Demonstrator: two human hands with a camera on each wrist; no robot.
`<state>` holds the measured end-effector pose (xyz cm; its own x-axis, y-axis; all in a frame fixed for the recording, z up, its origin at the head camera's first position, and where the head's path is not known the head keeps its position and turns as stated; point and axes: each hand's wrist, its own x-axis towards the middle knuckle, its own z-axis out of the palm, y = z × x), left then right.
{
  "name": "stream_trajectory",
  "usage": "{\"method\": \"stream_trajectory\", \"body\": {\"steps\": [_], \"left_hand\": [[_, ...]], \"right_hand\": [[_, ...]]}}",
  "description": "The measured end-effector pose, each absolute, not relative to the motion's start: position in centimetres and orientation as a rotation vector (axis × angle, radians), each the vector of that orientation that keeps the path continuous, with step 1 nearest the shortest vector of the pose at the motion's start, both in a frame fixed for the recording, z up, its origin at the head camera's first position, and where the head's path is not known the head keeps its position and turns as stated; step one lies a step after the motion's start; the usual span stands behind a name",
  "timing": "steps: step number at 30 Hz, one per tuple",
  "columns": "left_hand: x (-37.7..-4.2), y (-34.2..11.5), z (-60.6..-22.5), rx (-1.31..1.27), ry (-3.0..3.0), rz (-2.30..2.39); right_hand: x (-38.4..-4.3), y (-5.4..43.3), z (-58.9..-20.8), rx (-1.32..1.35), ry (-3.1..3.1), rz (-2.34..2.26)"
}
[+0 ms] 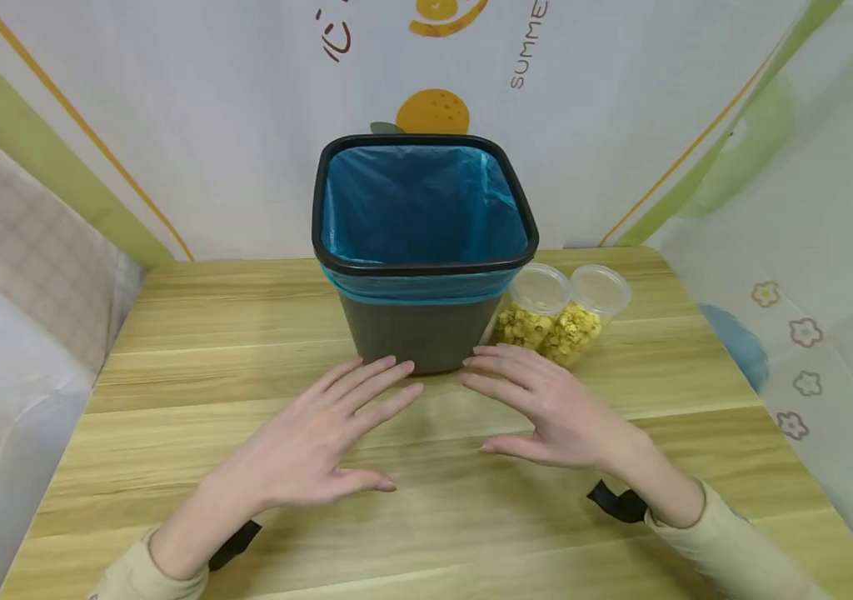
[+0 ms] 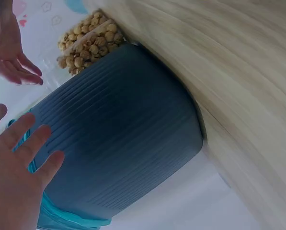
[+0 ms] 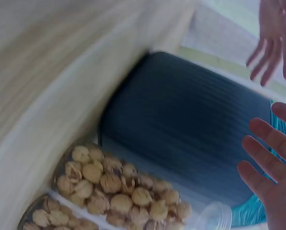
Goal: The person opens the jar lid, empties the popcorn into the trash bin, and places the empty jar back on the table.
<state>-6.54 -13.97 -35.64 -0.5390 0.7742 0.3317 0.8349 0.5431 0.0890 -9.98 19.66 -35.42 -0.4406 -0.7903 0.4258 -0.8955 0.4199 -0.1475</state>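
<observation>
A dark grey trash can (image 1: 419, 333) with a black rim stands at the back middle of the table, lined with a blue plastic bag (image 1: 426, 208) folded over its edge. In front of it, on the left, my left hand (image 1: 321, 442) hovers with fingers spread and nothing held. My right hand (image 1: 554, 408) faces it from the other side, fingers extended and thumb apart, also holding nothing. Just right of the can stand two clear plastic tubs of popcorn (image 1: 572, 333), side by side; in the right wrist view the popcorn (image 3: 123, 187) shows up close.
The wooden table (image 1: 194, 375) runs up to a printed white curtain (image 1: 246, 125) behind the can. More patterned cloth (image 1: 801, 275) hangs along the right side. A black strap (image 1: 617, 502) sits at the right wrist, another strap (image 1: 235, 544) at the left.
</observation>
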Motion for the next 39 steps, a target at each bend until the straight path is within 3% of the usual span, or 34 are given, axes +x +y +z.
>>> {"method": "stream_trajectory", "body": {"steps": [15,39], "left_hand": [[-8.1,-11.9,-35.7,-1.253,-2.473,-0.574],[-8.5,-10.7,-36.7,-1.091,-2.476,-0.747]], "right_hand": [[-13.6,22.1,-33.2,1.084,-2.334,0.557],[-17.9,22.8,-32.9,0.755,-2.684,0.305]]}}
